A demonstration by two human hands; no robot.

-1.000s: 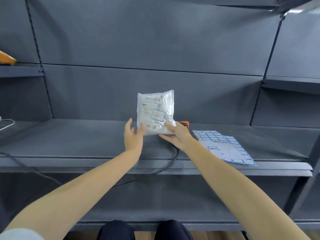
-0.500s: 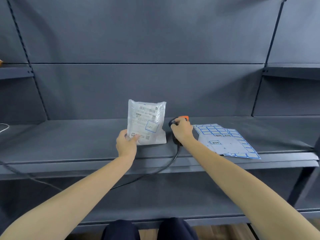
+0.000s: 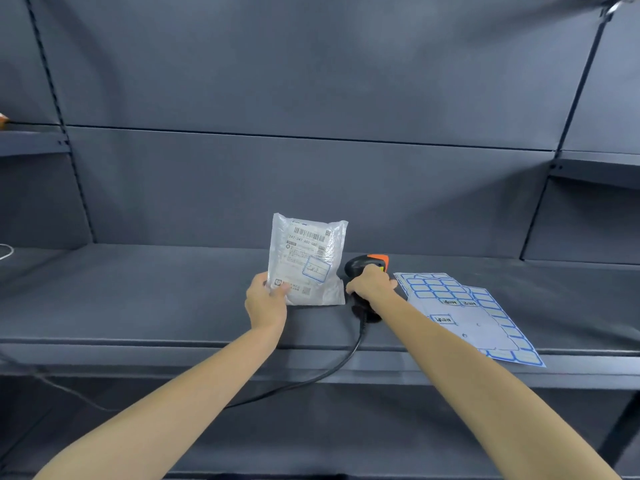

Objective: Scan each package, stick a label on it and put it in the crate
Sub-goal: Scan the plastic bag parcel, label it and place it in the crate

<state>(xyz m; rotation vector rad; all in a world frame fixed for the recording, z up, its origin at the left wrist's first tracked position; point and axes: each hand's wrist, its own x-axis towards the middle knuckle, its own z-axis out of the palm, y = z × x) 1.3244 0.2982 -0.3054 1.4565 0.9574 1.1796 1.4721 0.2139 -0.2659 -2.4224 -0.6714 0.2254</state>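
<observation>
One dark grey shelf (image 3: 138,299) carries every item. Two overlapping label sheets (image 3: 460,313) lie flat, right of the scanner. One clear-plastic package (image 3: 306,259) stands upright on the shelf, long axis vertical, printed face toward the camera, one blue-bordered label (image 3: 316,269) on it. The left hand (image 3: 265,301) pinches its lower left corner; the package rises above the grip. The right hand (image 3: 370,284) curls around one black-and-orange barcode scanner (image 3: 367,265), just right of the package.

White package (image 3: 306,261) (blue-bordered label (image 3: 316,269)), black-and-orange scanner (image 3: 367,265), blue-gridded label sheets (image 3: 467,315), dark grey shelf (image 3: 138,299).
</observation>
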